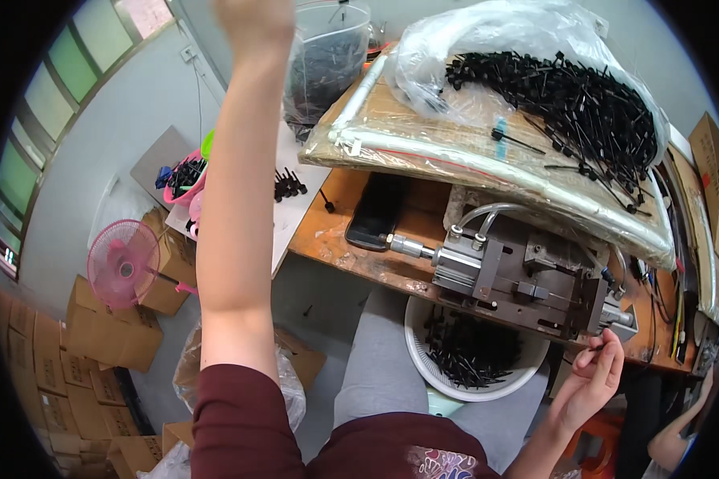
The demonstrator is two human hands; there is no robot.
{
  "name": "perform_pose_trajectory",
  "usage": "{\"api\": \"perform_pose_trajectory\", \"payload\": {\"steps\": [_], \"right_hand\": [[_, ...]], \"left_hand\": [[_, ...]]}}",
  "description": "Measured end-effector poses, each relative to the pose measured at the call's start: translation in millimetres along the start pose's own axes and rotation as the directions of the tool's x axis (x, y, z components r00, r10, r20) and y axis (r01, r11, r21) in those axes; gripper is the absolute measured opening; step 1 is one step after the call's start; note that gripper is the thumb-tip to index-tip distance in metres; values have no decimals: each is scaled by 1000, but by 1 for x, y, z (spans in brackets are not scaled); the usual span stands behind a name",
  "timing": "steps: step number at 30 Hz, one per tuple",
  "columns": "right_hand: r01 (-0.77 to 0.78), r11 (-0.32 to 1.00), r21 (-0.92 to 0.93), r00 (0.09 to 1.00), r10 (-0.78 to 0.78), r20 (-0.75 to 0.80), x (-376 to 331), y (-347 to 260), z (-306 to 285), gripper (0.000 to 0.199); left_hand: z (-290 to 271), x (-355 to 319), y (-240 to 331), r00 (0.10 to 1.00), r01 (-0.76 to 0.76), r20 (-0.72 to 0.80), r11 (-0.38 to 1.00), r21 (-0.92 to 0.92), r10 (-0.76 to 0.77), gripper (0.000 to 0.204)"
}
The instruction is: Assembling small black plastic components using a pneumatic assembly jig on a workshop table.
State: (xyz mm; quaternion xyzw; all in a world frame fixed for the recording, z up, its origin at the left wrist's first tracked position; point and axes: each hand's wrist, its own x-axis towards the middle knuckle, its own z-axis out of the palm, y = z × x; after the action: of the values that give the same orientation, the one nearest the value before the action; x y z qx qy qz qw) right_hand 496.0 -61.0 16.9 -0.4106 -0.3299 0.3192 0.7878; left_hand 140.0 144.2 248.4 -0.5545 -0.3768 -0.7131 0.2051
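My left arm reaches far forward across the view. My left hand is blurred and cut off by the top edge, so its fingers are hidden. At the lower right, my right hand is closed in a pinch, with a small dark thing at the fingertips that I cannot make out. It is beside the right end of a metal pneumatic fixture on the wooden bench. On my lap rests a white basket of black stemmed plastic parts.
A clear bag of similar black parts lies on a wrapped, white-framed panel behind the fixture. A black phone lies left of the fixture. A pink fan and cardboard boxes stand left. Another person's arm shows far right.
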Motion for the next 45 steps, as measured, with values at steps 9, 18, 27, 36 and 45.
{"api": "perform_pose_trajectory", "payload": {"steps": [9, 18, 27, 36, 45], "right_hand": [[-120, 972, -202, 992, 124, 7, -13, 4, -27, 22], [-155, 983, -94, 966, 171, 196, -19, 10, -8, 16], [-279, 935, -221, 934, 317, 162, -27, 7, -5, 13], [-482, 872, -90, 811, 483, 330, -17, 18, 9, 18], [-442, 896, -42, 827, 425, 367, -19, 14, 9, 19]], "left_hand": [[-99, -173, -48, 846, 501, 199, 865, 27, -495, 29], [-113, -274, -118, 680, 496, 325, 739, 457, -657, 38], [-109, -267, -82, 702, 602, 319, 770, 212, -637, 25], [-86, -253, 122, 468, 490, 884, 829, -269, 10, 38], [-81, -294, 153, 399, 555, 893, 721, -416, 208, 29]]}}
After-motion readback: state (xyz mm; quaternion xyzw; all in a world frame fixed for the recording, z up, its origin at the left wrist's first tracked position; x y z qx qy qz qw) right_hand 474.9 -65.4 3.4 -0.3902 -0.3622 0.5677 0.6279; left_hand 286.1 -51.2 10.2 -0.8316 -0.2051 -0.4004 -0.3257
